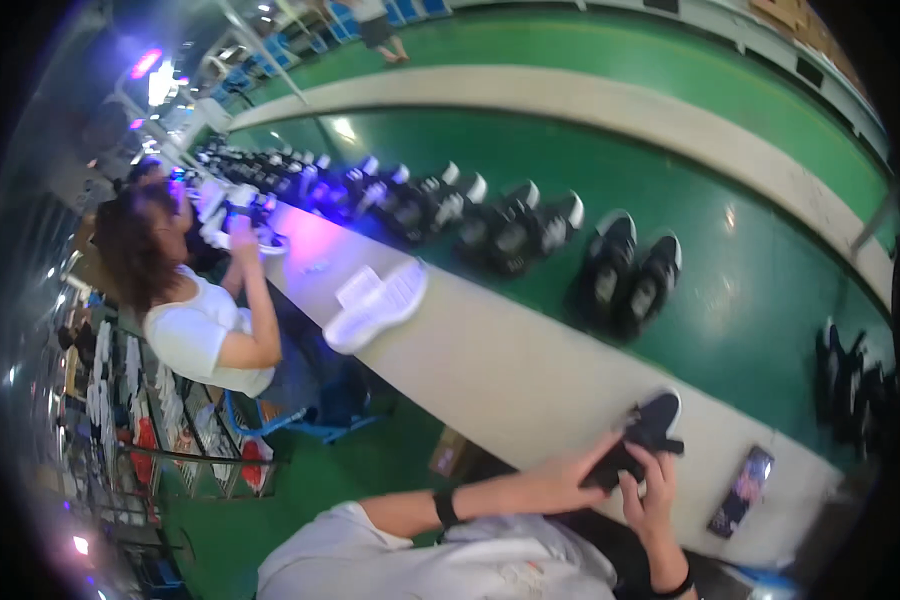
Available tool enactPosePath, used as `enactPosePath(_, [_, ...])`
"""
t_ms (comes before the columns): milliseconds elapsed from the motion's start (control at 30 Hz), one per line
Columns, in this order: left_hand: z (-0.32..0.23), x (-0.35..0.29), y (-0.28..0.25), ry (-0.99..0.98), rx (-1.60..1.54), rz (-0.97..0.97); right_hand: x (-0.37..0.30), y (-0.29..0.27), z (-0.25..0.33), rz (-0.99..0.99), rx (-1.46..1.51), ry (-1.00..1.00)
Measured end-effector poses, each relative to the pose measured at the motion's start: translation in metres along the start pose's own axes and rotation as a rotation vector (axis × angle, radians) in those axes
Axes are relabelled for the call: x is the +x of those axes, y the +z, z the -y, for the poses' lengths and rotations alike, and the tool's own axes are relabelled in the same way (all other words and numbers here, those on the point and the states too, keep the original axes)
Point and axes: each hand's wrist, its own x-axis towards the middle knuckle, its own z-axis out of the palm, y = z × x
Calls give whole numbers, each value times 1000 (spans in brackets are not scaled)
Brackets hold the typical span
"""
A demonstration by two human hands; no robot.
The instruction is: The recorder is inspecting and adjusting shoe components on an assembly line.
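Note:
A black shoe (pixel 656 416) with a white sole edge at its toe is held at the near right part of the long pale table (pixel 530 370). My left hand (pixel 582 474) grips it from the left, around its heel end. My right hand (pixel 652 492) is on its near right side, fingers bent against the dark upper. A dark strap-like piece sticks out at the shoe's right. Fingertips blur into the black material, so what each one pinches is hard to make out.
A phone-like slab (pixel 742 490) lies right of my hands. White shoe soles (pixel 380 305) lie farther left on the table. Beyond the table stand several black shoes (pixel 630 270) in a long row. A co-worker (pixel 205 310) sits at the left, handling a shoe, near racks (pixel 200 455).

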Motion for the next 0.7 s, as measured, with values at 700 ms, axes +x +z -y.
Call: enactPosePath(700, [33,4,-89,-282,-312,250,38,52,40,-302,256,-186])
